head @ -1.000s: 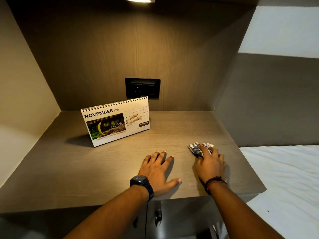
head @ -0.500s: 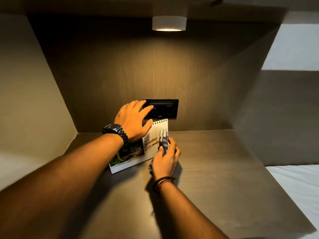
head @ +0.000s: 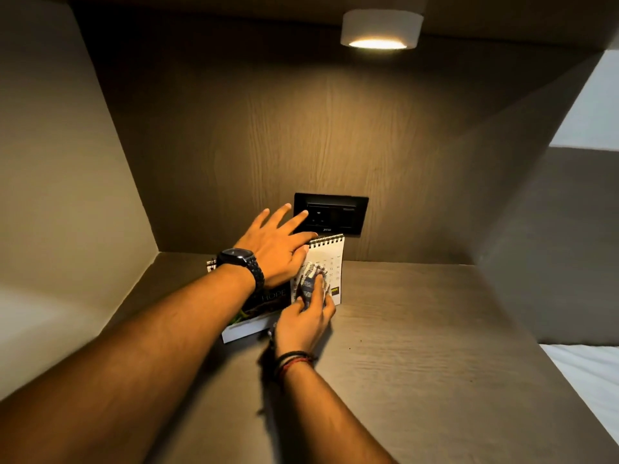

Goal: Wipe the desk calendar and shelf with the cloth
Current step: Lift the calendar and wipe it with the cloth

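spanning the whole lower frame, a grey-brown wood-grain shelf (head: 418, 346) set in an alcove, with matching panelled back wall (head: 335, 135) rising behind. glowing from the ceiling above, a round white lamp (head: 380, 30). showing at the far right edge, a strip of white bed (head: 593, 366). sitting low on the back wall, a black socket plate (head: 331, 214). standing on the shelf just in front of the wall, below the socket plate, a spiral-bound desk calendar (head: 330, 252), its photo panel partly hidden behind the arms and its white base edge resting on the shelf. reaching in from the lower left, left hand (head: 273, 249) lying over the calendar's top edge, fingers (head: 284, 212) spread and extended toward the socket plate, thumb touching the spiral binding. wearing a black watch (head: 239, 261) on that wrist. coming up from the bottom centre, right hand (head: 304, 321) pressing a crumpled checked cloth (head: 310, 277) against the calendar's date grid, fingers (head: 320, 294) curled around and gripping the cloth. circling the right wrist, dark and red bands (head: 294, 360).
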Demonstrator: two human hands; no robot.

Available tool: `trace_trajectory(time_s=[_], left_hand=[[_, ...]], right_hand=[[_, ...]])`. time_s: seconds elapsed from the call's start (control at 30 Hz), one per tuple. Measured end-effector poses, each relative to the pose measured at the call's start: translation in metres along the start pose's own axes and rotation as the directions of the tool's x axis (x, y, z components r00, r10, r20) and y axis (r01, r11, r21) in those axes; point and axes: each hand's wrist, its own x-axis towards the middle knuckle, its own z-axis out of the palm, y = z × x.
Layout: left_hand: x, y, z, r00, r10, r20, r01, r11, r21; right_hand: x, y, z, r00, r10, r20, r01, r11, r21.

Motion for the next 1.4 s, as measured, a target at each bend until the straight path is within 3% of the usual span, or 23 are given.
trace_trajectory(time_s=[0.13, 0.33, 0.53, 0.73, 0.9, 0.97, 1.1, 1.17, 1.3, 1.4], left_hand=[[-0.001, 0.000, 0.002, 1.000, -0.010, -0.015, 0.010, 1.000, -0.001], [-0.002, 0.000, -0.001, 0.999, -0.007, -0.042, 0.005, 1.000, -0.031], [-0.002, 0.001, -0.004, 1.000, 0.008, -0.016, -0.009, 0.997, -0.071], [-0.001, 0.001, -0.003, 1.000, 0.013, -0.022, -0.014, 0.997, -0.075], [-0.001, 0.001, -0.001, 0.999, 0.012, -0.038, -0.014, 0.998, -0.065], [-0.001, 0.001, 0.000, 0.998, 0.014, -0.057, -0.017, 0.998, -0.063], [0.000, 0.000, 0.001, 0.998, 0.016, -0.063, -0.019, 0.999, -0.043], [-0.001, 0.000, 0.001, 0.997, 0.019, -0.072, -0.021, 0.999, -0.029], [-0.004, 0.001, 0.000, 0.998, 0.009, -0.069, -0.011, 1.000, -0.026], [-0.003, 0.001, 0.001, 0.997, 0.002, -0.073, -0.004, 0.999, -0.032]], right_hand=[[0.016, -0.009, 0.001, 0.995, 0.088, -0.052, -0.086, 0.996, 0.035], [-0.021, -0.003, 0.001, 0.987, -0.103, 0.121, 0.114, 0.990, -0.088], [0.004, 0.002, 0.003, 0.999, 0.048, 0.023, -0.047, 0.999, -0.012], [-0.030, 0.001, 0.001, 0.986, -0.083, 0.145, 0.102, 0.987, -0.122], [-0.005, 0.000, 0.006, 0.996, 0.086, 0.034, -0.086, 0.996, -0.003], [-0.004, -0.002, 0.010, 0.998, 0.058, 0.025, -0.058, 0.998, -0.001], [-0.031, 0.001, 0.008, 0.985, -0.078, 0.157, 0.102, 0.983, -0.153], [-0.031, 0.005, 0.004, 0.981, -0.061, 0.182, 0.093, 0.982, -0.168], [-0.004, -0.005, 0.002, 0.996, 0.091, 0.011, -0.090, 0.996, -0.010], [-0.002, -0.014, 0.004, 1.000, -0.011, -0.009, 0.011, 1.000, -0.005]])
